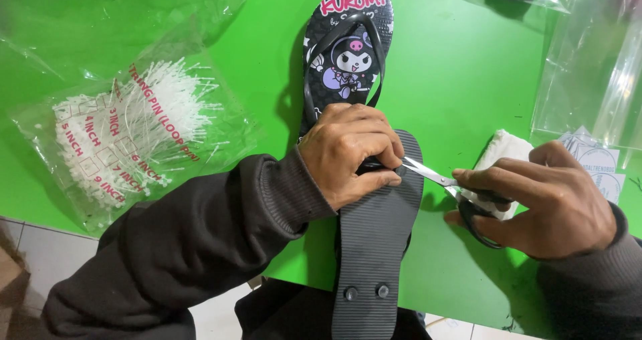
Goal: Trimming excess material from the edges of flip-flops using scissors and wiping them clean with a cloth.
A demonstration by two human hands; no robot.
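Dark ribbed cuffs frame the view; both sleeves are soft knit. Upturned flip-flop (374, 246) lies sole-up near the table (461, 79) edge, partly over its mate: black rubber, fine ridged tread, two round strap plugs at the near end. Left hand (351, 154) has its grip closed over the sole's middle, pinching something small and dark there (cannot tell what). Right hand (542, 203) has its grip closed on the black loops of the scissors (445, 179), thin steel blades slightly parted, tips beside the left fingers.

Judgement: snip close but shallow, blades flat to the sole, fingertips kept behind the tips.

Printed flip-flop (348, 52) lies face-up beyond, glossy strap. Crinkly clear bag of white plastic ties (134, 129) left; white cloth wad (501, 154) right; bright green, matte table.
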